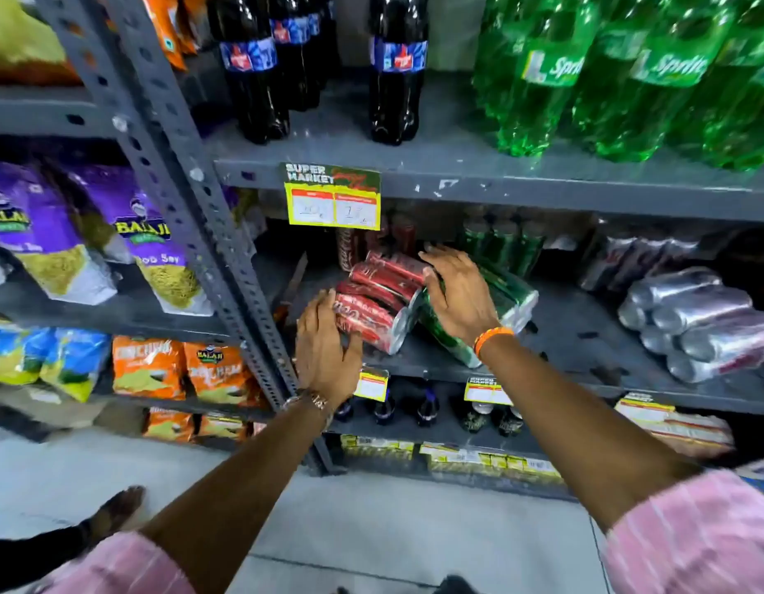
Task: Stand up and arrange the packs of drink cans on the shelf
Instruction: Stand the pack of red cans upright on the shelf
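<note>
My left hand [328, 349]: fingers spread, palm laid against the near left end of the red can pack, touching its plastic wrap; nothing is pinched.
My right hand [457, 289]: fingers spread wide, palm down at the seam where the red pack meets the green one, fingertips reaching toward the back of the shelf; whether it truly presses on the packs or hovers just above, I cannot tell.
My wrists: a metal watch [313, 400] on the left, an orange band [491, 338] on the right; pink striped sleeves rolled above both forearms.
Red can pack [378, 300]: lying on its side on the middle shelf, can ends turned toward me, tilted, its right edge against the green pack.
Green can pack [506, 300]: also on its side, just right of the red one, partly under my right hand.
Standing cans: red ones [354, 246] and green ones [504, 246] upright behind the fallen packs.
Silver can packs [693, 319]: on their sides, piled at the right of the same shelf, well apart from my hands.
Middle shelf [577, 336]: grey metal, scuffed.
Shelf above: dark cola bottles [397, 70] and green Sprite bottles [629, 75]; a yellow price tag [333, 199] hangs from its edge.
Left rack: purple snack bags [148, 246], orange ones [148, 366] lower down.
</note>
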